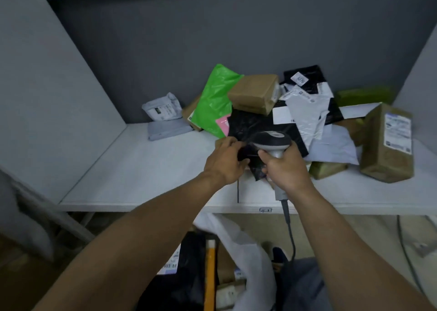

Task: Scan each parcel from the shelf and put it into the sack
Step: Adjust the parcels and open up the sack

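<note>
Head view: black bag (257, 126) pinched at the shelf's (142, 168) front, scanner (272, 141) held over it.
The left hand (224, 161) pinches the near edge of the black bag, which lies on the white shelf at the front of the heap. The right hand (286, 166) is clenched round the scanner's handle, its head just above the bag. The bag is thin, glossy, crumpled film, so creases or glare may spoil the read. A taped brown box (255, 93) seems to rest on its far edge, and a hard pull could topple it. The scanner's cord (289, 228) hangs beside the limp white sack (250, 246) below and might snag.
</note>
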